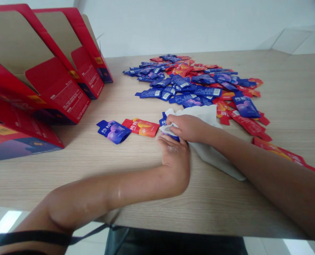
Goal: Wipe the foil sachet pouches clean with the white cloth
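A blue pouch (pixel 163 119) lies on the table, mostly covered by my hands and a cloth. Low at its near edge, my left hand (pixel 175 150) presses on it with bent fingers, their tips partly hidden. My right hand (pixel 188 126) is closed around a bunched part of a white cloth (pixel 202 112) and holds it against the pouch's top side. The rest of the cloth trails to the right under my right forearm. Just left of my hands lie a red pouch (pixel 144 127) with orange fruit printed on it and another blue pouch (pixel 114 131), their ends touching.
Behind my hands spreads a large heap of blue and red pouches (pixel 182 83). A few red pouches (pixel 287 154) lie at the right, beyond my forearm. Several red open-topped cardboard boxes (pixel 64 92) stand at the left of the wooden table (pixel 115 159). A white wall rises behind.
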`<state>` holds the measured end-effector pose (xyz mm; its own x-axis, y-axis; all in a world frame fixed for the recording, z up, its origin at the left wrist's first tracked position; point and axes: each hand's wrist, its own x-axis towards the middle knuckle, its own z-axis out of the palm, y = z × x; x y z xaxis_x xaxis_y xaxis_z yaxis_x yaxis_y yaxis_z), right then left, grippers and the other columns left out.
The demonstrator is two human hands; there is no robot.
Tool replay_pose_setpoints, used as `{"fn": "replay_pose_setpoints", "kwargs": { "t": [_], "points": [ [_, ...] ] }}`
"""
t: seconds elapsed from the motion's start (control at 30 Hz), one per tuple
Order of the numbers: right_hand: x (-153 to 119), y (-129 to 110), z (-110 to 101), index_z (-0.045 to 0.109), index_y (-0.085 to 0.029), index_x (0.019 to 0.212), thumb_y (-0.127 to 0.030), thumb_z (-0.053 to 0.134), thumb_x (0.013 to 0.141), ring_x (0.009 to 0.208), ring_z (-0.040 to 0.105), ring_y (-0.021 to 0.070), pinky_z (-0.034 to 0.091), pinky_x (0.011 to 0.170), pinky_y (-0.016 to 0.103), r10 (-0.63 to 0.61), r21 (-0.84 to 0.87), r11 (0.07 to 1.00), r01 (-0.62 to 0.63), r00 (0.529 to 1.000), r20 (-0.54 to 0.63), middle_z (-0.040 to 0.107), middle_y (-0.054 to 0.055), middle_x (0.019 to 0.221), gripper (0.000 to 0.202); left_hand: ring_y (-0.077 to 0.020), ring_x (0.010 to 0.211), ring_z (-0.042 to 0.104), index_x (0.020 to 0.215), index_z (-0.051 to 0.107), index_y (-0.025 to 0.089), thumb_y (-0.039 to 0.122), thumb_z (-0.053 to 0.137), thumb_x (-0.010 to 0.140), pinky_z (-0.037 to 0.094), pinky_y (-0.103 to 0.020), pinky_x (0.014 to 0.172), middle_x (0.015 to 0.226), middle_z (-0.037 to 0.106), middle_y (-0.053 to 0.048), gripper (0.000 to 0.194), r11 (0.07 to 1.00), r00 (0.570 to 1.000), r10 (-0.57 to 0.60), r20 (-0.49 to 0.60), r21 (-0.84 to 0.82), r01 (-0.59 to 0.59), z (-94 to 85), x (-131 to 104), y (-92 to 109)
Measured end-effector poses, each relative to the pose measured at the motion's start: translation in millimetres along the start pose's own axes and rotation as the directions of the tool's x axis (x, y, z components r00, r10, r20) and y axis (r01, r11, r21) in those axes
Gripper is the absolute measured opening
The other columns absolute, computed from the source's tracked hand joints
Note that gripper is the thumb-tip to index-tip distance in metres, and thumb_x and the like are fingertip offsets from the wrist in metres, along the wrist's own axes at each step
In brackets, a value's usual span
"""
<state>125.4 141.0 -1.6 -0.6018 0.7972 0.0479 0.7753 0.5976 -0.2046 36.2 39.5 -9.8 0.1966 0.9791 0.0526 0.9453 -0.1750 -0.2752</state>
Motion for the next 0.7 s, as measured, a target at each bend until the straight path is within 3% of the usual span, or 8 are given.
{"fn": "replay_pose_setpoints", "kwargs": {
  "t": [0.37, 0.5, 0.63, 0.7],
  "points": [
    [4, 20, -1, 0.058, -0.021, 0.106, -0.032, 0.042, 0.091, 0.077, 0.061, 0.0220, 0.024, 0.056, 0.029, 0.154, -0.193, 0.968, -0.158, 0.987, -0.038, 0.071, 0.010, 0.093, 0.024, -0.0326, 0.110, 0.066, 0.143, 0.041, 0.008, 0.000, 0.029, 0.092, 0.052, -0.048, 0.088, 0.122, 0.062, -0.034, 0.053, 0.994, 0.999, 0.030, 0.021, 0.101, -0.032, 2.2, -1, 0],
    [1, 20, -4, 0.058, -0.019, 0.108, -0.032, 0.042, 0.092, 0.079, 0.061, 0.0228, 0.025, 0.057, 0.029, 0.176, -0.164, 0.968, -0.191, 0.979, -0.107, 0.071, 0.011, 0.094, 0.026, -0.0314, 0.109, 0.067, 0.142, 0.043, 0.010, 0.000, 0.030, 0.091, 0.052, -0.049, 0.087, 0.120, 0.064, -0.032, 0.053, 0.997, 1.000, 0.016, 0.003, 0.080, -0.017, 3.7, 0, 0],
    [-2, 6, -11, 0.059, -0.017, 0.108, -0.030, 0.044, 0.092, 0.084, 0.060, 0.0215, 0.031, 0.065, 0.029, 0.057, -0.024, 0.998, -0.065, 0.968, -0.246, 0.069, 0.009, 0.099, 0.025, -0.0324, 0.107, 0.068, 0.140, 0.045, 0.007, 0.000, 0.029, 0.092, 0.053, -0.049, 0.085, 0.118, 0.064, -0.033, 0.051, 1.000, 1.000, 0.014, -0.010, 0.022, -0.013, 3.0, 0, 0],
    [-3, 0, -11, 0.061, -0.018, 0.103, -0.029, 0.046, 0.092, 0.086, 0.059, 0.0202, 0.032, 0.068, 0.028, -0.068, 0.019, 0.997, 0.073, 0.980, -0.187, 0.069, 0.008, 0.100, 0.022, -0.0333, 0.107, 0.067, 0.136, 0.049, 0.003, 0.000, 0.029, 0.092, 0.053, -0.048, 0.085, 0.118, 0.064, -0.034, 0.048, 1.000, 1.000, 0.013, 0.002, 0.029, -0.013, 1.9, 1, -1]
  ]
}}
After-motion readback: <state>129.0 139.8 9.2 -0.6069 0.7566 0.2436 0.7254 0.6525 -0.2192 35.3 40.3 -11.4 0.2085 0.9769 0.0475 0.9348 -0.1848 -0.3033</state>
